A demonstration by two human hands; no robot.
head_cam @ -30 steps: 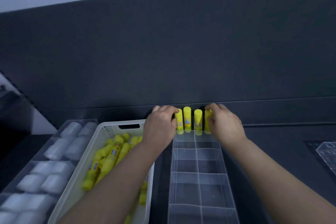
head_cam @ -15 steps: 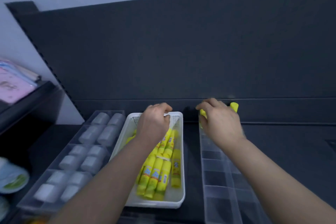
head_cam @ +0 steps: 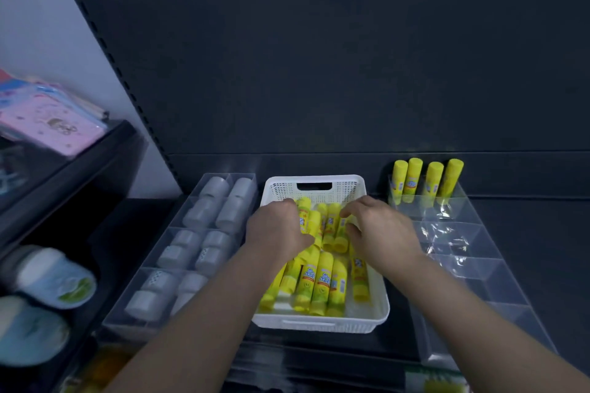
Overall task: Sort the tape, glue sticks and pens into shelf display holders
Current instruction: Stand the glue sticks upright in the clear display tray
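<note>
Dark shelving is filling the scene, with a flat dark shelf point(head_cam: 536, 233) running under a tall dark back panel point(head_cam: 319, 73). Loose yellow glue sticks point(head_cam: 322, 281) are lying side by side in a white perforated plastic basket point(head_cam: 319, 324) at the middle of the shelf. Both hands are reaching into its far half. The left hand point(head_cam: 277, 230) is lying knuckles-up with its fingers curled down onto the sticks. The right hand point(head_cam: 383, 233) is curling its fingers and thumb in among the sticks next to it. Blur is hiding whether either hand is actually gripping a stick, so I cannot tell.

Four more upright yellow glue sticks point(head_cam: 427, 179) are standing in a row in the far compartments of a clear plastic divided holder point(head_cam: 463, 252) to the right of the basket. Its nearer compartments are lying open at the top. A narrow strip of dark shelf is separating this holder from the basket's right rim, and bare shelf is stretching away beyond the holder's right edge.

On the left, a second clear divided holder point(head_cam: 228, 174) is sitting just beside the basket's left rim and carrying white tape rolls point(head_cam: 207, 214) in pairs. The far ends of the basket and both holders are lying close to the foot of the back panel, and the basket's front rim is sitting near the shelf's front edge.

Further left, a neighbouring shelf is carrying pink packets point(head_cam: 48, 128) above and blurred round containers point(head_cam: 48, 277) below.
</note>
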